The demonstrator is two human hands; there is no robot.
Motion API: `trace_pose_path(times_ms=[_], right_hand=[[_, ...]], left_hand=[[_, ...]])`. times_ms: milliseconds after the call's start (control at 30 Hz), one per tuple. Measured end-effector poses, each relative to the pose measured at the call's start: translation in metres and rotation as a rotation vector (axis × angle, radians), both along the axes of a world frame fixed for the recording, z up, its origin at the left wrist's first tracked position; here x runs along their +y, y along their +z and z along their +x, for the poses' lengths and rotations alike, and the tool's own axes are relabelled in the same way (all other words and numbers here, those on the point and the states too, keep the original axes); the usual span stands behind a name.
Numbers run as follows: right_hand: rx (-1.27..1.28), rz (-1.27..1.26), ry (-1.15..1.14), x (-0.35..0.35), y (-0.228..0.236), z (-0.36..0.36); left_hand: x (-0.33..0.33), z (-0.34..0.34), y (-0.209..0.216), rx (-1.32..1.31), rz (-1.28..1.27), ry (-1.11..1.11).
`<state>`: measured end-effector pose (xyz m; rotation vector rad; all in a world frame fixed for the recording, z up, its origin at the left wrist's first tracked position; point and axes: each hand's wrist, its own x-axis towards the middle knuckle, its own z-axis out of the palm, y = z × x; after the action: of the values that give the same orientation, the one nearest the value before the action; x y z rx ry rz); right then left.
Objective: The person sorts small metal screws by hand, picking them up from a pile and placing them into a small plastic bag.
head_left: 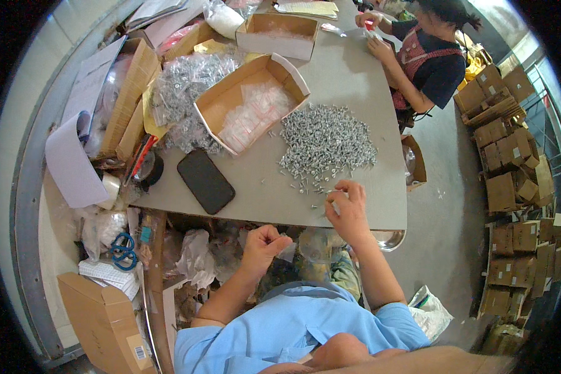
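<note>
A heap of small silver screws [328,141] lies on the grey table, with a few strays along its near edge. My right hand [349,212] is over that near edge, its fingers curled toward the thumb; whatever is between the fingertips is too small to make out. In front of the table edge, my left hand [263,250] is closed in a pinch on a small clear plastic bag [287,252]. Beyond, a tilted open cardboard box [213,112] holds many flat clear bags [255,118].
A black phone [206,182] lies near the table's front edge. Left of the box are filled screw bags [190,87]. Blue-handled scissors [124,252] hang at the lower left. Across the table a co-worker [427,59] handles something small. Stacked cartons [511,156] stand at the right.
</note>
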<state>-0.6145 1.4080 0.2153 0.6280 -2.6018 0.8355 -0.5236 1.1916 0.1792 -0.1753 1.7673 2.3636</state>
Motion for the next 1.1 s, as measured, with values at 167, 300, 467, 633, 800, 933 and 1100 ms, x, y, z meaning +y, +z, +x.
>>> trace_pose_path(times_ms=[167, 300, 467, 633, 800, 933, 1100], right_hand=[[-0.048, -0.081, -0.083, 0.018, 0.004, -0.002], [-0.167, -0.16, -0.101, 0.03, -0.011, 0.011], [-0.177, -0.05, -0.06, 0.03, -0.01, 0.029], [-0.149, 0.036, -0.023, 0.028, -0.01, 0.028], [-0.439, -0.105, -0.164, 0.066, -0.01, 0.021], [0.259, 0.132, -0.63, 0.118, 0.021, -0.009], [-0.239, -0.125, -0.262, 0.075, 0.018, -0.008]], left_hand=[[-0.001, 0.002, 0.001, -0.129, 0.141, 0.068], [-0.003, 0.01, 0.001, -0.275, 0.243, 0.053], [-0.022, 0.026, -0.05, -0.137, 0.13, -0.11], [-0.001, 0.015, -0.029, -0.308, 0.049, -0.156], [0.004, 0.017, -0.069, -0.21, -0.123, -0.371], [0.013, 0.023, -0.109, -0.294, -0.123, -0.565], [0.045, 0.032, -0.127, -0.226, -0.114, -0.58]])
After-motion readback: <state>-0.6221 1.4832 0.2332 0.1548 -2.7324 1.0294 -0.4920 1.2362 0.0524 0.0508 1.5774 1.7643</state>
